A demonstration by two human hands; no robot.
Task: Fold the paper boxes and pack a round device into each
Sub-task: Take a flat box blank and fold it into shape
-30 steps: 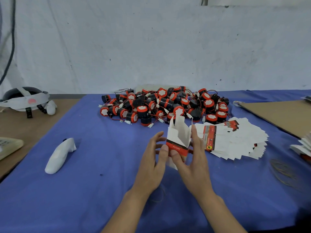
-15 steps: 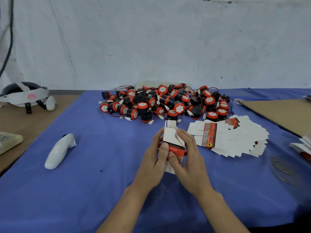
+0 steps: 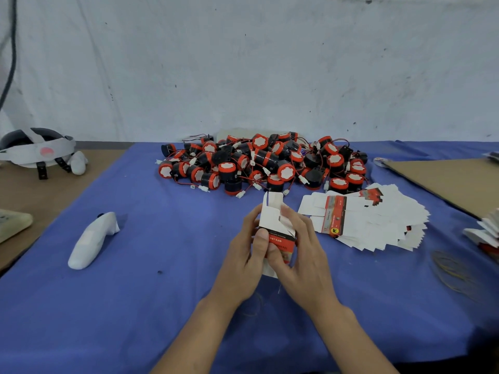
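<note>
— Background first: logging a scuffed white wall (image 3: 243, 63) at 12 o'clock and a blue cloth (image 3: 162, 292) filling the view from centre to 6 o'clock.
— Asking for the place of the task item.
— Placing the paper box (image 3: 272, 220) at centre of view, at 6 o'clock from the pile of round devices (image 3: 264, 163) and at 9 o'clock from the fanned stack of flat box blanks (image 3: 364, 220). Noting it upright and part-folded, with a white flap at its 12 o'clock end and a red printed band toward the camera.
— Asking for hand states.
— Recording the left hand (image 3: 243, 257) gripping the box from 9 o'clock, with the thumb on the red band and the fingers round the far side. Recording the right hand (image 3: 302, 255) gripping it from 3 o'clock, with the fingers curling over the upper white flaps and the thumb on the front face. Marking both as closed round the same box.
— Asking about contents.
— Failing to tell; seeing only flaps and fingers over the opening.
— Requesting the surroundings.
— Entering a white controller (image 3: 91, 238) at 9 o'clock on the cloth, a headset (image 3: 37, 149) at 10 o'clock on the brown table (image 3: 54, 195), a cardboard sheet (image 3: 453, 182) at 2 o'clock, loose rubber bands (image 3: 445, 265) at 4 o'clock.
</note>
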